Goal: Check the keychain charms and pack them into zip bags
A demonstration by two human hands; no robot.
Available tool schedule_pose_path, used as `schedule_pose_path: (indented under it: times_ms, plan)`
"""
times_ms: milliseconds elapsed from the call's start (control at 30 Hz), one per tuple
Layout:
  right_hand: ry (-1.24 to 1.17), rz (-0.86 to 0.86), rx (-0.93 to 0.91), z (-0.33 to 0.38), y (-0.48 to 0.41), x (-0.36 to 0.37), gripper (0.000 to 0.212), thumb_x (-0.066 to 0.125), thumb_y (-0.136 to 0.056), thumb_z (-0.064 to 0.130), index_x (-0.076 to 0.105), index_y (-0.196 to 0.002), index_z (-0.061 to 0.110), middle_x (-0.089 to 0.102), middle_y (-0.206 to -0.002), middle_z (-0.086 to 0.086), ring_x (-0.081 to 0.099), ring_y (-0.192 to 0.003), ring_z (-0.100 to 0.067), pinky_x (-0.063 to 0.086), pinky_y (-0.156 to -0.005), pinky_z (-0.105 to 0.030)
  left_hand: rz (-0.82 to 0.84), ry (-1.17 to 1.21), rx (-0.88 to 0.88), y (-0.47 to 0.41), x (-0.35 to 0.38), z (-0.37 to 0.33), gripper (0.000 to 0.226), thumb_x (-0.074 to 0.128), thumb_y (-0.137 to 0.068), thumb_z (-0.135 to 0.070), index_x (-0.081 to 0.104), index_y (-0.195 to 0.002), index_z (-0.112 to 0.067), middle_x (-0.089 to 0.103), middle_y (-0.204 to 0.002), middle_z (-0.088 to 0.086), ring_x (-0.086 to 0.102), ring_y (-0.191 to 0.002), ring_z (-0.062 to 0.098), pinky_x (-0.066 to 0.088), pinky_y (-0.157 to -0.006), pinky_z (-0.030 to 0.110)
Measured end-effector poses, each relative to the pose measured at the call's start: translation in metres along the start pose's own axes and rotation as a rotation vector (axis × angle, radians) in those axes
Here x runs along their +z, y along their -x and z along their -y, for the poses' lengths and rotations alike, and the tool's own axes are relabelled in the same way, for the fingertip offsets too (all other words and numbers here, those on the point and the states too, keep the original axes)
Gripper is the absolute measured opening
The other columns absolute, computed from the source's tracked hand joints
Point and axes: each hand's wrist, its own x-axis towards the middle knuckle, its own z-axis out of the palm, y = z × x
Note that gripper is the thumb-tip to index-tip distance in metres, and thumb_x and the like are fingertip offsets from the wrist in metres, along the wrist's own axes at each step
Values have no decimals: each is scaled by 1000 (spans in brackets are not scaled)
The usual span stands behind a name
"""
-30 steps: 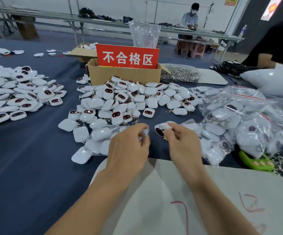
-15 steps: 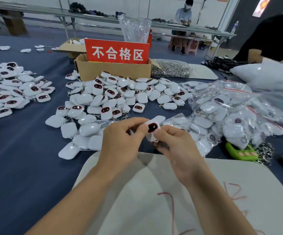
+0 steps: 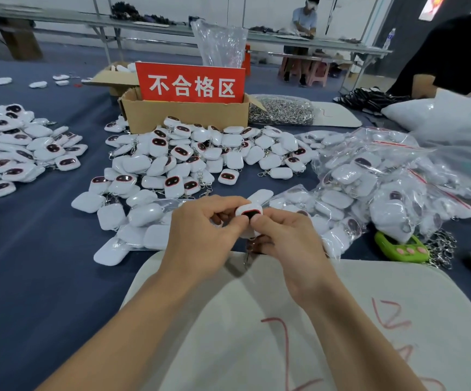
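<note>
A white keychain charm (image 3: 248,211) with a dark red-rimmed face is held between both hands above the near edge of the blue table. My left hand (image 3: 200,235) pinches its left side, and my right hand (image 3: 288,238) pinches its right side with thumb on the face. Its metal clasp (image 3: 250,251) hangs below. A large pile of loose charms (image 3: 189,159) lies just beyond. Zip bags filled with charms (image 3: 375,187) are heaped to the right.
A cardboard box (image 3: 183,114) with a red sign stands behind the pile. Another charm heap (image 3: 17,148) lies at left. A bag of metal clasps (image 3: 282,111), a green counter (image 3: 401,249) and a white board (image 3: 285,320) under my forearms are nearby. A person in black stands at far right.
My hands came together: the right hand brought a charm to the left, and both now pinch it face up. The camera dipped slightly.
</note>
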Motion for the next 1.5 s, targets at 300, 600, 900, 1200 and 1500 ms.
schedule_pose_path:
  times_ms: [300,600,900,1200,1500]
  plan:
    - [-6,-1,-13,-1,0,2,19,74,-88,6,80,-101,17,79,-95,-14,73,-90,-32,54,-77,-34,-9,57,-100,-4,-2,0,24,72,-78,-34,81,-99,-41,77,-87,-23,72,-84,3,57,-78,24]
    - [451,-386,-417,-1,6,7,27,73,-85,6,78,-87,33,73,-78,19,69,-78,-7,55,-76,-25,-259,-284,215,4,4,1,24,83,-75,-27,81,-98,-34,75,-91,-21,67,-82,3,56,-76,34]
    - [492,-462,-516,0,9,10,25,76,-83,7,72,-84,32,70,-84,24,68,-82,-4,49,-75,-14,-352,-396,260,3,2,4,18,82,-76,-33,82,-94,-33,78,-85,-15,71,-75,13,57,-68,40]
    - [631,-200,-463,-2,6,4,42,71,-84,7,73,-114,37,70,-97,24,62,-95,1,44,-86,-7,-110,199,-166,-4,3,3,17,77,-85,-31,78,-90,-48,74,-67,-11,66,-60,3,50,-64,15]
    - [158,-96,-241,4,2,6,28,60,-98,16,67,-71,17,72,-71,-7,58,-58,-15,50,-54,-38,-140,-6,-100,-1,-2,-2,15,65,-91,-37,76,-83,-40,67,-64,-15,60,-63,1,43,-61,16]
